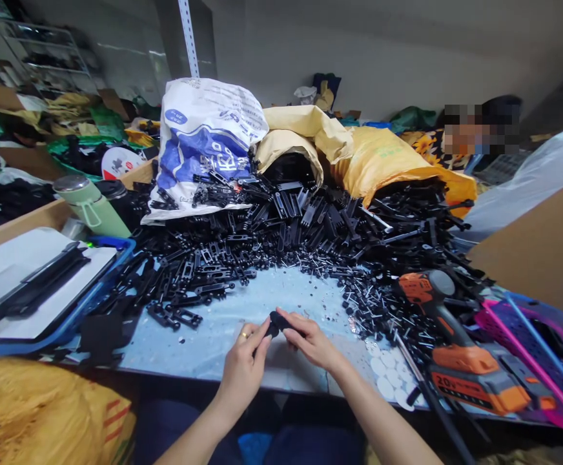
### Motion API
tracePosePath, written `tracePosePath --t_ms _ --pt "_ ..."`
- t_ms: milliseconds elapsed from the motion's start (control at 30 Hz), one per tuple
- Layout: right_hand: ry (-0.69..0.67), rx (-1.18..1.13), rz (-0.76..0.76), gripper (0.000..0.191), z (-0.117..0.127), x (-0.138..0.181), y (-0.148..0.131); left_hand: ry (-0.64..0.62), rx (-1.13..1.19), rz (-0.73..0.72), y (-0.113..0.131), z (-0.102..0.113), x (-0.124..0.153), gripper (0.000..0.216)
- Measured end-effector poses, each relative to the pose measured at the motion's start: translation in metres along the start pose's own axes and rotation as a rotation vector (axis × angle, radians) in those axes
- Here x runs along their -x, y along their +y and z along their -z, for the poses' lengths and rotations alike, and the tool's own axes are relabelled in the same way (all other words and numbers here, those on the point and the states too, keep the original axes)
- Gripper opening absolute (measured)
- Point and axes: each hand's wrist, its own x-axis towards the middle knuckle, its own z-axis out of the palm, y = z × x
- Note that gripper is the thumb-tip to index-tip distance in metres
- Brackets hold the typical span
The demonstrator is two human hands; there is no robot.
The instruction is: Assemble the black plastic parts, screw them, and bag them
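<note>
Near the front edge of the table, my left hand (245, 360) and my right hand (312, 340) meet fingertip to fingertip. Between them are small black round parts (277, 321), pinched by thumb and fingers of both hands. Whether these are two separate discs or one joined piece, I cannot tell. Ahead of the hands lies a heap of black slotted plastic pieces (214, 258). To the right is a pile of screws with black round heads (366, 303). Several white discs (388, 368) lie near my right forearm.
An orange cordless drill (465, 361) rests at the right beside a pink basket (528, 361). White (204, 129) and yellow (383, 158) sacks spill parts at the back. A blue tray (112, 290) and green bottle (92, 206) stand left. Another person (456, 139) is far right.
</note>
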Motion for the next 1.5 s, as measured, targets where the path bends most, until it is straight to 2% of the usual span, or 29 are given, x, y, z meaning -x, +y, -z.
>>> tracePosePath --t_ms 100,167,333,367,500,633,733,800,867,900,1000,1067,1133,1233,1333,1400,1500 --pt "0.013 0.13 0.066 0.043 0.008 0.001 -0.006 0.029 0.011 -0.018 0.001 -0.005 0.004 0.037" --pt "0.037 0.153 0.08 0.043 0.003 0.002 -0.009 0.063 0.034 -0.037 0.002 -0.013 0.006 0.036" --pt "0.213 -0.069 0.059 0.045 -0.032 0.004 -0.014 0.422 0.075 -0.058 0.011 -0.028 0.005 0.037" --pt "0.24 -0.088 0.063 0.046 -0.038 0.005 -0.015 0.435 0.072 -0.085 0.012 -0.027 0.004 0.037" --pt "0.313 -0.065 0.07 0.046 -0.053 0.008 -0.017 0.342 0.04 -0.219 0.011 -0.015 -0.004 0.035" --pt "0.322 -0.031 0.05 0.047 -0.056 0.007 -0.014 0.295 0.022 -0.187 0.001 -0.014 -0.009 0.034" --pt "0.158 0.204 0.042 0.047 -0.035 -0.005 -0.005 0.26 -0.038 -0.004 -0.012 -0.021 -0.005 0.037" --pt "0.107 0.452 -0.033 0.045 -0.002 -0.019 0.003 0.21 -0.182 0.068 -0.02 -0.023 -0.002 0.042" --pt "0.234 0.647 -0.214 0.039 0.044 -0.035 0.014 0.081 -0.378 -0.047 -0.024 -0.019 -0.003 0.05" --pt "0.375 0.71 -0.361 0.034 0.07 -0.043 0.019 -0.018 -0.466 -0.16 -0.025 -0.017 -0.006 0.054" --pt "0.64 0.743 -0.541 0.028 0.141 -0.066 0.034 -0.321 -0.635 -0.45 -0.023 -0.01 -0.018 0.058" --pt "0.796 0.704 -0.633 0.027 0.176 -0.077 0.041 -0.397 -0.738 -0.482 -0.02 -0.01 -0.025 0.054" --pt "0.931 0.62 -0.71 0.031 0.197 -0.084 0.047 -0.378 -0.838 -0.443 -0.018 -0.011 -0.027 0.05" --pt "1.078 0.441 -0.746 0.046 0.21 -0.09 0.053 -0.337 -0.928 -0.39 -0.018 -0.013 -0.024 0.047" --pt "1.15 0.243 -0.67 0.048 0.202 -0.089 0.054 -0.341 -0.967 -0.327 -0.019 -0.011 -0.02 0.041" --pt "1.114 0.124 -0.584 0.043 0.187 -0.08 0.053 -0.359 -0.936 -0.295 -0.019 -0.011 -0.02 0.038" --pt "0.953 -0.007 -0.484 0.034 0.15 -0.05 0.046 -0.411 -0.815 -0.311 -0.02 -0.014 -0.023 0.037"
